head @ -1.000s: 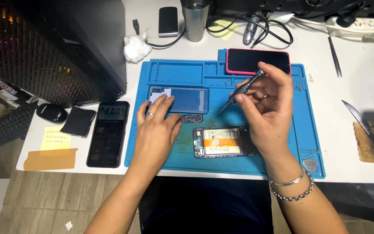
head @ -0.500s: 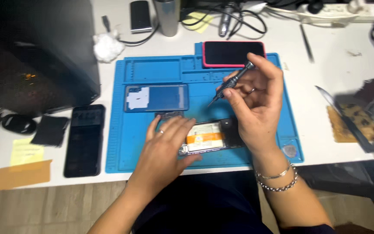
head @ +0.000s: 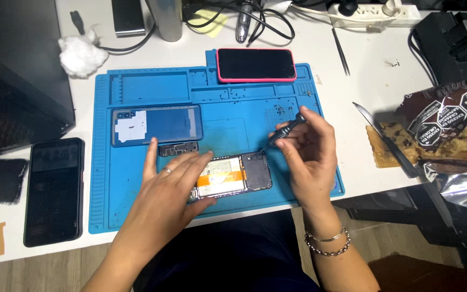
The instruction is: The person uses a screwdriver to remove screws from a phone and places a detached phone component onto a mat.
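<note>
We are pressing our left hand (head: 171, 186) flat, fingers spread, on the left end of the opened smartphone (head: 232, 176), which is lying back-side up at the near edge of the blue repair mat (head: 136, 211). Its orange-and-white inner parts and a dark board cover at its right end are showing. Our right hand (head: 306, 154) is gripping a small precision screwdriver (head: 285, 131), closed around its dark handle, and the tip is pointing down toward the far right corner of the phone.

Just beyond our left fingers a small dark phone part (head: 178, 148) is lying on the mat, and farther still the removed blue back cover (head: 156, 124) is resting inner face up. A phone in a pink case (head: 255, 65) is sitting at the far edge of the mat. To the left, off the mat, a black smartphone (head: 54, 189) is lying screen up on the white surface (head: 325, 59). To the right a knife (head: 387, 140) is lying beside a cake in an opened wrapper (head: 444, 130). A white cotton wad (head: 81, 54) is sitting at the far left.
</note>
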